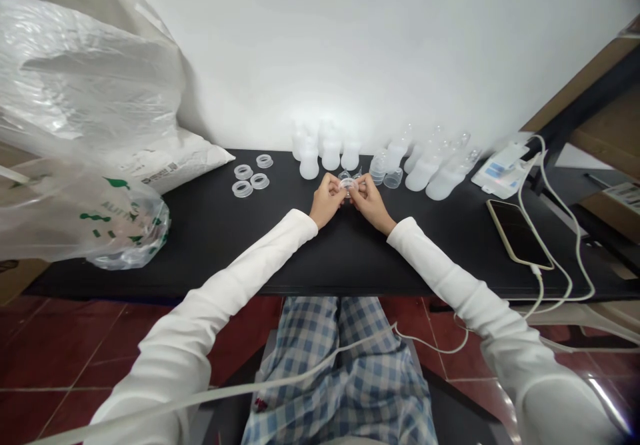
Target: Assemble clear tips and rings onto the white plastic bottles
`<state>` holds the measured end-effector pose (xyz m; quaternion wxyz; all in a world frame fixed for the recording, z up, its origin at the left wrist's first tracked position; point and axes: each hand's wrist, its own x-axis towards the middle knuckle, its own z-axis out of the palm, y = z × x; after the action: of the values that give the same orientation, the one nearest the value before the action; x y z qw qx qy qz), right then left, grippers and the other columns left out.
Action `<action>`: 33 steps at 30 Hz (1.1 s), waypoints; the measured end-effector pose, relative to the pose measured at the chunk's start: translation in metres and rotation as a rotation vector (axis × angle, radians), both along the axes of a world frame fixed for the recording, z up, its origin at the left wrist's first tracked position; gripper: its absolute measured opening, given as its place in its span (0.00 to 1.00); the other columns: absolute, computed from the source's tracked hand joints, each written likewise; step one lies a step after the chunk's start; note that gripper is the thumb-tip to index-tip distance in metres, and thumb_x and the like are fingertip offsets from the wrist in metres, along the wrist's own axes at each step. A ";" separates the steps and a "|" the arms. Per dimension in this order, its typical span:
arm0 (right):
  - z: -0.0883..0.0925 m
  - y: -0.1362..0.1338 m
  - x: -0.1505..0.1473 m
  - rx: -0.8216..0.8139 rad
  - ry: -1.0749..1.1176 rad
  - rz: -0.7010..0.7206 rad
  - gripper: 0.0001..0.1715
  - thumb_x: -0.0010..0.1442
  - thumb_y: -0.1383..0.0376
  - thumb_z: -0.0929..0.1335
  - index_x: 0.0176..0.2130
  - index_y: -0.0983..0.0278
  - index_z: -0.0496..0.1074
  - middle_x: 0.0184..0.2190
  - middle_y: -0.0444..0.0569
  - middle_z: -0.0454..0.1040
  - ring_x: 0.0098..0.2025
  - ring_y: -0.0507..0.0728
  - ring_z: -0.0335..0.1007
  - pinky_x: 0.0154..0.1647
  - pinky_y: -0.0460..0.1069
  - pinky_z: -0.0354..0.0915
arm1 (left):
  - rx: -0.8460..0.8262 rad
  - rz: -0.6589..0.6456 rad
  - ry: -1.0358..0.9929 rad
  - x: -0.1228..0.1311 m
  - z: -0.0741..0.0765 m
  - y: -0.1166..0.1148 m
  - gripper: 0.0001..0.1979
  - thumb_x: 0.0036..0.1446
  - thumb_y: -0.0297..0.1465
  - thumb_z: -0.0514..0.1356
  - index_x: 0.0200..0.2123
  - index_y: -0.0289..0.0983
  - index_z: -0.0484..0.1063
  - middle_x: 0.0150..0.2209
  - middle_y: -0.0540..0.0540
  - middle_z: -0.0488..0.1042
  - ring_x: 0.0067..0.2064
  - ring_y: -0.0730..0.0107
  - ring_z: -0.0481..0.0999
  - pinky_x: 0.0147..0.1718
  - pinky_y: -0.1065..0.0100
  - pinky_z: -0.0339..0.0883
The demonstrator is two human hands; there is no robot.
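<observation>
My left hand (pixel 327 200) and my right hand (pixel 369 202) meet over the middle of the black table, fingers pinched on opposite sides of one clear ring (pixel 348 183). Small clear pieces, partly hidden, lie just behind the fingers. Several white translucent bottles (pixel 309 158) stand upright behind my hands. To the right, more bottles (pixel 423 168) with clear tops lean or lie in a group, beside clear caps (pixel 393 178). Several loose clear rings (pixel 243 189) rest on the table left of my hands.
Large plastic bags (pixel 125 212) cover the table's left end. At the right are a phone (pixel 520 233) with a white cable, a white and blue packet (pixel 503 170) and cardboard boxes (pixel 613 132). A pale cable crosses my lap. The white wall rises behind the black table (pixel 240 258).
</observation>
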<state>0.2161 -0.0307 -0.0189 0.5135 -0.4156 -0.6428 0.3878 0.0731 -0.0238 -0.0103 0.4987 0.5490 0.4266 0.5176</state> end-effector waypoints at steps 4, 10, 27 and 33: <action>0.003 -0.003 0.000 0.013 -0.005 0.044 0.32 0.58 0.37 0.69 0.40 0.57 0.56 0.27 0.38 0.68 0.25 0.49 0.65 0.24 0.45 0.60 | -0.049 -0.054 -0.073 -0.001 -0.001 0.001 0.12 0.56 0.28 0.66 0.34 0.39 0.62 0.24 0.57 0.73 0.22 0.78 0.71 0.25 0.73 0.65; 0.004 -0.005 0.003 0.028 -0.036 0.002 0.30 0.61 0.36 0.66 0.43 0.58 0.60 0.23 0.36 0.63 0.24 0.50 0.61 0.24 0.46 0.57 | 0.028 -0.103 -0.103 -0.004 -0.001 0.000 0.16 0.58 0.42 0.67 0.37 0.39 0.65 0.23 0.55 0.74 0.24 0.76 0.75 0.26 0.73 0.69; -0.008 0.003 0.003 0.094 -0.032 -0.014 0.25 0.62 0.43 0.68 0.36 0.58 0.57 0.27 0.39 0.61 0.27 0.50 0.58 0.28 0.47 0.57 | 0.185 -0.092 0.157 -0.008 0.002 -0.006 0.12 0.62 0.37 0.62 0.32 0.40 0.62 0.22 0.57 0.68 0.23 0.78 0.69 0.26 0.73 0.62; -0.006 0.002 0.003 0.104 0.024 0.042 0.25 0.60 0.47 0.72 0.36 0.58 0.57 0.27 0.38 0.61 0.27 0.49 0.57 0.29 0.47 0.56 | 0.282 -0.095 0.202 -0.010 0.000 -0.003 0.11 0.62 0.35 0.61 0.32 0.40 0.62 0.23 0.56 0.66 0.24 0.77 0.66 0.28 0.72 0.61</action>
<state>0.2188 -0.0289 -0.0247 0.5336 -0.3700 -0.6646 0.3696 0.0635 -0.0270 -0.0100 0.3954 0.6820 0.3713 0.4905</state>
